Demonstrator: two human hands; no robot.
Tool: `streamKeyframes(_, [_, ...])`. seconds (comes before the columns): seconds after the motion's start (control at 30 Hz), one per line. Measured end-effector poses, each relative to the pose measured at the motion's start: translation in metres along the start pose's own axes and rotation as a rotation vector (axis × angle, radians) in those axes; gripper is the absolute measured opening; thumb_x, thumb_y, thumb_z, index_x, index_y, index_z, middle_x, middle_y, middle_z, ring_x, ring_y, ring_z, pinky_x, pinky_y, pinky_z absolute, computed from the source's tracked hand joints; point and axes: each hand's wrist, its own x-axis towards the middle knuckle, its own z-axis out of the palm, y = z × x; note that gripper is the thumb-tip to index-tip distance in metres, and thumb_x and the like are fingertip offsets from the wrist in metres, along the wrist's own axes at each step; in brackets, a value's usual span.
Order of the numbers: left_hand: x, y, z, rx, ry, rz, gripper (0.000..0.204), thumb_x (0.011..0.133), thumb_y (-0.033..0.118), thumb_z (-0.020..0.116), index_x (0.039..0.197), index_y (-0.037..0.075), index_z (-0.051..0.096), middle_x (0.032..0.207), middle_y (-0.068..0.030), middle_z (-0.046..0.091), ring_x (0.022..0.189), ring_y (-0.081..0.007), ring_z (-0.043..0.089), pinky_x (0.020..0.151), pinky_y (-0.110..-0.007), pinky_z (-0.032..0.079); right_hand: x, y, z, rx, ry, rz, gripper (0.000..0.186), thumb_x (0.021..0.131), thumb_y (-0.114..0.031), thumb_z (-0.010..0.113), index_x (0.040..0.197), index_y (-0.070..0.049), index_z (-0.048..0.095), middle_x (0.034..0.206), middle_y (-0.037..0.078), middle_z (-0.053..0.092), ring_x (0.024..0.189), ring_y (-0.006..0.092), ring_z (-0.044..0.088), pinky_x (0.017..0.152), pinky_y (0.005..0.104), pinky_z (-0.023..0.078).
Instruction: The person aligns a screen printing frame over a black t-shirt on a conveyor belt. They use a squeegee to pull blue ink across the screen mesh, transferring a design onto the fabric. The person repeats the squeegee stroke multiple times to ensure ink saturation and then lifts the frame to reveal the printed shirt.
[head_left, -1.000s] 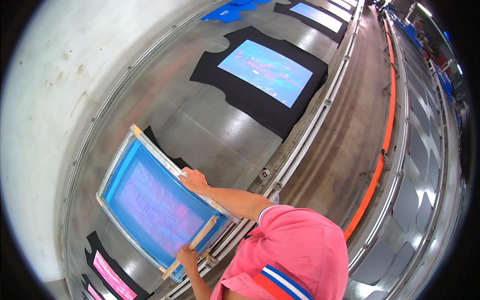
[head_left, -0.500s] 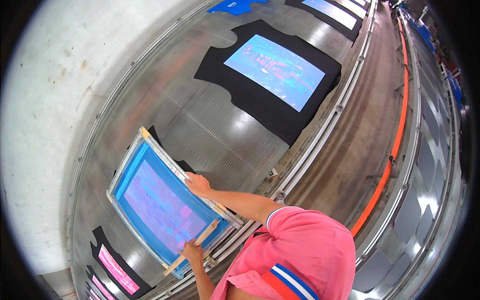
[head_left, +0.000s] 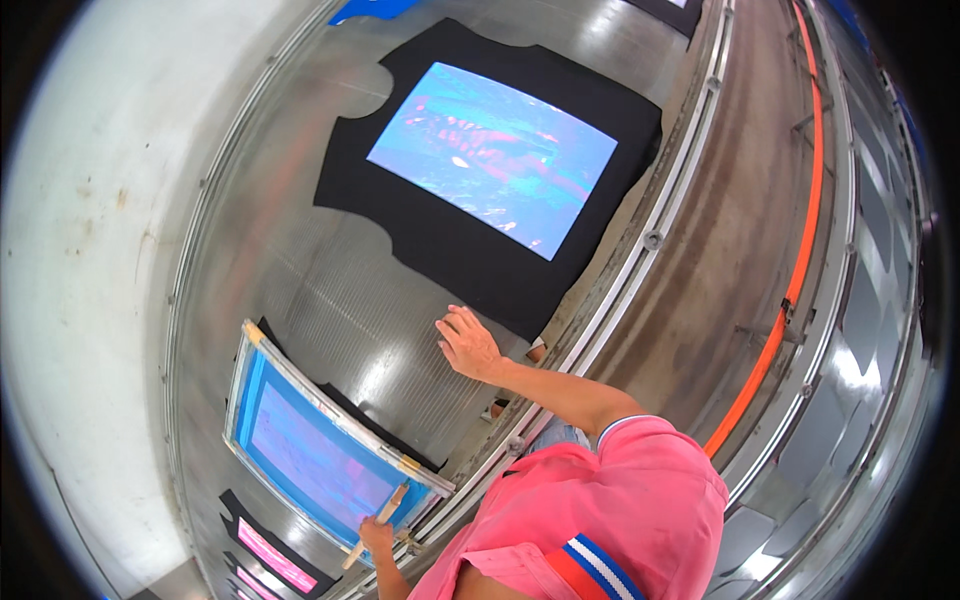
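My left hand (head_left: 376, 535) grips the wooden handle of a squeegee (head_left: 386, 512) at the near end of a screen printing frame (head_left: 318, 440). That frame has a pale, tape-patched border and blue mesh with a violet-pink printed area. It covers most of a black fabric piece (head_left: 375, 418), whose edge shows past its far side. My right hand (head_left: 470, 345) hovers over the metal table, fingers spread and holding nothing. Just beyond it lies a black shirt-shaped fabric panel (head_left: 345, 165) bearing a large blue-and-pink print (head_left: 497, 160).
The long metal table (head_left: 345, 280) has a rail (head_left: 610, 300) along its near side. Black pieces with pink prints (head_left: 275, 555) lie at lower left, a blue piece (head_left: 372, 10) at the top. An orange strip (head_left: 770, 350) runs along the aisle (head_left: 690, 250) before another table.
My right hand has let go of the frame's edge and reached out toward the black panel. My left hand still holds the squeegee. The view has shifted along the table.
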Motion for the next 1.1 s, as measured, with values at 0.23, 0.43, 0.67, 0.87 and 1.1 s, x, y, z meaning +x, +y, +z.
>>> streamKeyframes(0.23, [0.009,0.044,-0.026,0.358,-0.116,-0.125,0.036,0.064,0.026,0.083,0.086,0.000,0.074,0.089,-0.0241,0.073,0.083,-0.0427,0.071,0.079,-0.048,0.058,0.002,0.018,-0.010,0.113,0.022,0.014,0.034,0.080,-0.004,0.072,0.112,0.003,0.063,0.118,0.013,0.058,0.133,0.0328,0.050,0.111,0.0397,0.045])
streamKeyframes(0.43, [0.008,0.059,-0.022,0.479,-0.075,-0.136,0.017,0.075,0.016,0.070,0.081,-0.001,0.071,0.087,-0.0230,0.072,0.083,-0.0448,0.071,0.078,-0.051,0.058,0.001,0.025,-0.006,0.159,-0.058,0.005,0.036,0.083,-0.007,0.067,0.117,0.005,0.062,0.126,0.017,0.056,0.135,0.0346,0.046,0.115,0.0425,0.040])
streamKeyframes(0.67, [0.013,0.053,-0.009,0.332,-0.150,-0.222,0.020,0.074,0.015,0.074,0.086,-0.001,0.072,0.087,-0.0261,0.072,0.085,-0.0463,0.070,0.076,-0.052,0.057,0.010,0.021,-0.013,0.053,-0.229,0.012,0.048,0.088,-0.019,0.067,0.132,-0.001,0.058,0.149,0.020,0.044,0.142,0.0374,0.039,0.118,0.0475,0.034])
streamKeyframes(0.87, [-0.001,0.058,-0.009,0.246,-0.073,-0.178,0.015,0.075,0.006,0.070,0.088,-0.002,0.071,0.088,-0.0251,0.071,0.087,-0.0455,0.069,0.078,-0.052,0.053,0.015,0.017,-0.014,-0.042,-0.350,0.001,0.049,0.091,-0.026,0.065,0.133,-0.001,0.058,0.150,0.022,0.043,0.142,0.0387,0.037,0.118,0.0488,0.034])
streamKeyframes(1.1, [-0.004,0.066,-0.017,0.141,-0.172,-0.224,0.020,0.073,0.005,0.074,0.091,-0.003,0.069,0.093,-0.0265,0.070,0.092,-0.0488,0.067,0.078,-0.054,0.053,0.012,0.019,-0.009,-0.082,-0.417,-0.021,0.050,0.090,-0.027,0.066,0.134,-0.003,0.058,0.153,0.021,0.040,0.144,0.0383,0.035,0.118,0.0485,0.032])
